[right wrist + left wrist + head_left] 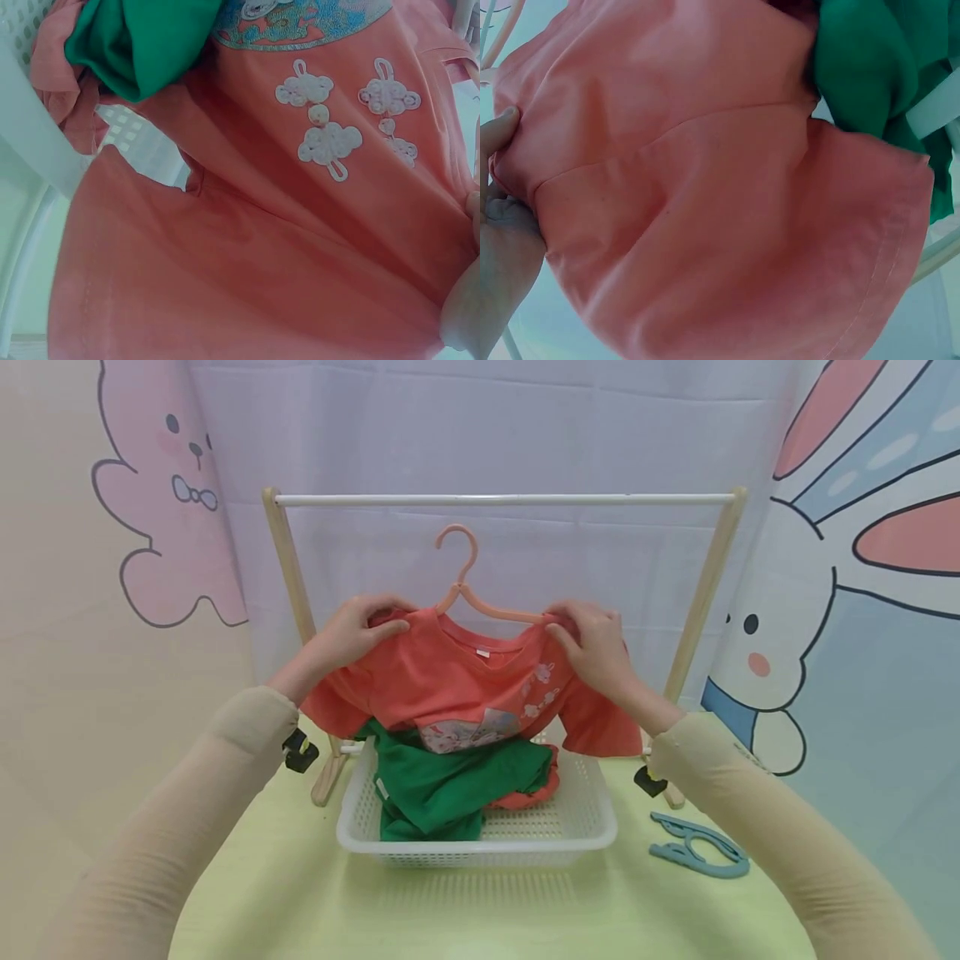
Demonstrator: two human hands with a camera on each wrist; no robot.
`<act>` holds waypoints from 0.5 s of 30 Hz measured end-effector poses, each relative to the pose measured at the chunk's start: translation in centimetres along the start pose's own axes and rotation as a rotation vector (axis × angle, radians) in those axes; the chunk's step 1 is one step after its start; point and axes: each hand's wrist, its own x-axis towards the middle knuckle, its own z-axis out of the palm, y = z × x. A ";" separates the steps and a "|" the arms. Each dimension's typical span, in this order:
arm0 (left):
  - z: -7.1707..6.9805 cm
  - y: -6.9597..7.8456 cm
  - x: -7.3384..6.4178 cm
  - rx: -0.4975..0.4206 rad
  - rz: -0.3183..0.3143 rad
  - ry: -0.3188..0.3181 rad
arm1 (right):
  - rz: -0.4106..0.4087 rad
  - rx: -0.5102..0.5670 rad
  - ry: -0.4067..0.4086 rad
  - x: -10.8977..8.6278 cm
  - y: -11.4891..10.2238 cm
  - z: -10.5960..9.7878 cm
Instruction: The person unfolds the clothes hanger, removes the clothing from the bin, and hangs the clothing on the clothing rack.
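Note:
A coral-red T-shirt (465, 668) with white flower trim hangs between my two hands, its lower part over the basket. My left hand (367, 628) pinches one shoulder, the thumb on the front of the cloth; the left wrist view shows this hand (506, 217) at its edge. On the other shoulder my right hand (596, 643) grips the fabric near the hanger's end. The orange hanger (498, 612) sits inside the neck opening, its hook standing up above the collar. Both ends of its arms are hidden by the shirt and hands.
Below the shirt stands a white plastic basket (480, 850) holding a green garment (457, 781) and more red cloth (534, 792). Behind it rises a rack with a white rail (502, 500) and wooden posts. A folded blue hanger (701, 845) lies on the table at the right.

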 end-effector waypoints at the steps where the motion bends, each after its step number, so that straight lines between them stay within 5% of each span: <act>1: -0.1 0.0 0.0 0.012 0.003 -0.008 | 0.002 0.004 0.004 0.0 0.1 0.0; 9: -1.5 -0.4 -0.5 0.082 -0.018 0.027 | 0.009 0.041 0.062 -0.3 0.8 -0.4; 15: -2.4 -1.5 -1.4 0.028 -0.065 0.092 | 0.023 0.053 0.055 -0.1 1.1 -1.1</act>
